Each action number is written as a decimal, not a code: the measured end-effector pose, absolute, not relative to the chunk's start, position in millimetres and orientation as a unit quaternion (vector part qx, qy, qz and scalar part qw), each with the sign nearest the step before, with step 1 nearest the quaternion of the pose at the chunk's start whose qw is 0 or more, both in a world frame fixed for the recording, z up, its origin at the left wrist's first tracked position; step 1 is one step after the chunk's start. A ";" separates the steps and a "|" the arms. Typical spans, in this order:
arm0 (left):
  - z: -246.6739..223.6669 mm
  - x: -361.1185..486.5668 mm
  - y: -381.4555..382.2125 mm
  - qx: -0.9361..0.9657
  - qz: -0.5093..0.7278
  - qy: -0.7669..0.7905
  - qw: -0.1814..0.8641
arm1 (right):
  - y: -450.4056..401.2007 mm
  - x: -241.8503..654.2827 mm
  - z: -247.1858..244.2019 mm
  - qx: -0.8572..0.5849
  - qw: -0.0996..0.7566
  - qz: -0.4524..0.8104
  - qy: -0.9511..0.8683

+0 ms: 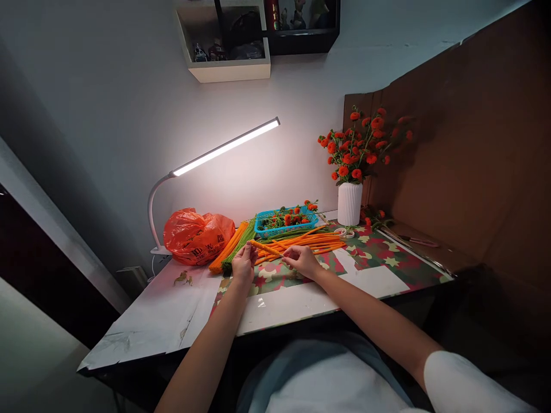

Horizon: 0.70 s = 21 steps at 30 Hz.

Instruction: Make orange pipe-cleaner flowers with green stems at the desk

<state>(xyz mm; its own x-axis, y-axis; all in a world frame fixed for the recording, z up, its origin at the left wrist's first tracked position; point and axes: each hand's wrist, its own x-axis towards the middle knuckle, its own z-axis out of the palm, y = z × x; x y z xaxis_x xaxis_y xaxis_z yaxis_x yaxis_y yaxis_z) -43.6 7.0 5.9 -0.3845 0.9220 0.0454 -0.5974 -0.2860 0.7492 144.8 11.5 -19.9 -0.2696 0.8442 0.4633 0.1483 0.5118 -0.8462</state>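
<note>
Between my two hands an orange fuzzy stem (pixel 266 248) is stretched above the camouflage-patterned mat. My left hand (pixel 243 264) pinches its left end, and my right hand (pixel 302 261) has its fingers closed at the right end. Behind them lie more loose orange stems (pixel 327 243) on the mat. A bundle of orange stems (pixel 229 248) and a bundle of green stems (pixel 241 244) rest to the left of my left hand. Beyond my hands, a blue basket (pixel 264 232) holds green stems with orange-red flowers (pixel 287 219).
An orange plastic bag (pixel 196 238) sits at the back left beside a lit lamp (pixel 228 147). At the back right stands a white ribbed vase (pixel 349 204) of orange-red flowers. Scissors (pixel 419 241) and white tape rolls (pixel 344 233) lie on the right. Cardboard (pixel 465 149) borders the right side.
</note>
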 end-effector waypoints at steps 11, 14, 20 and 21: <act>0.9 -40.8 8.1 0.326 0.763 0.403 0.387 | 19.4 142.5 -25.6 -0.361 0.550 0.314 -0.685; 0.8 -40.9 4.8 0.369 0.761 0.397 0.357 | 18.6 141.6 -24.7 -0.357 0.550 0.328 -0.680; 1.8 -41.0 3.0 0.373 0.765 0.386 0.356 | 13.9 140.9 -20.7 -0.350 0.523 0.366 -0.685; 2.4 -41.1 3.4 0.364 0.769 0.378 0.366 | 13.3 141.0 -20.2 -0.348 0.521 0.367 -0.688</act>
<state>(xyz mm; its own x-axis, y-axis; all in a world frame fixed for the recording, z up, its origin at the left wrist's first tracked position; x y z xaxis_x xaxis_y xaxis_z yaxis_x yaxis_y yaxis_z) -41.1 3.4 2.4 -0.4679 0.8374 0.2824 -0.2870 -0.4462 0.8476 141.0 13.3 -20.2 -0.2152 0.8614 0.4601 0.0964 0.4876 -0.8677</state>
